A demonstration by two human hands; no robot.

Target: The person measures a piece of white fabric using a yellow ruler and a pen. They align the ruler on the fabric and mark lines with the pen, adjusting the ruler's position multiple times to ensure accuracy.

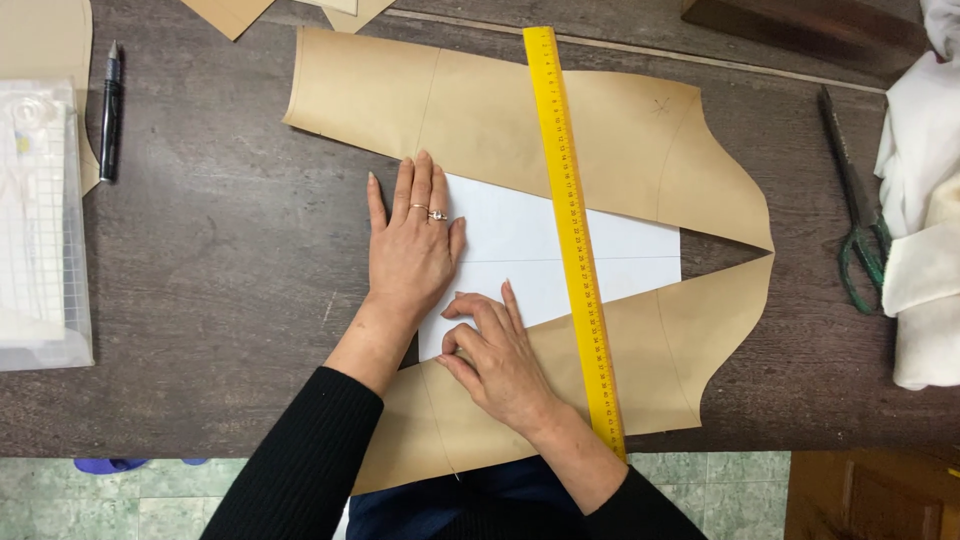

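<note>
My left hand [412, 245] lies flat, fingers together, on the left edge of a white paper sheet [520, 255] and the brown paper pattern [480, 110] over it. My right hand [495, 355] rests on the lower brown pattern piece [660, 350], its fingertips curled at the white sheet's lower left edge. A long yellow ruler [572, 230] lies across both pattern pieces and the white sheet, just right of my right hand. The two brown pieces meet in a point at the right, and the white sheet shows in the wedge between them.
The dark wooden table [220, 270] holds a black pen [110, 110] and a clear plastic box [40, 230] at the left. Green-handled scissors [855, 215] and a heap of white fabric [925, 210] lie at the right. More brown paper pieces [235, 12] sit at the far edge.
</note>
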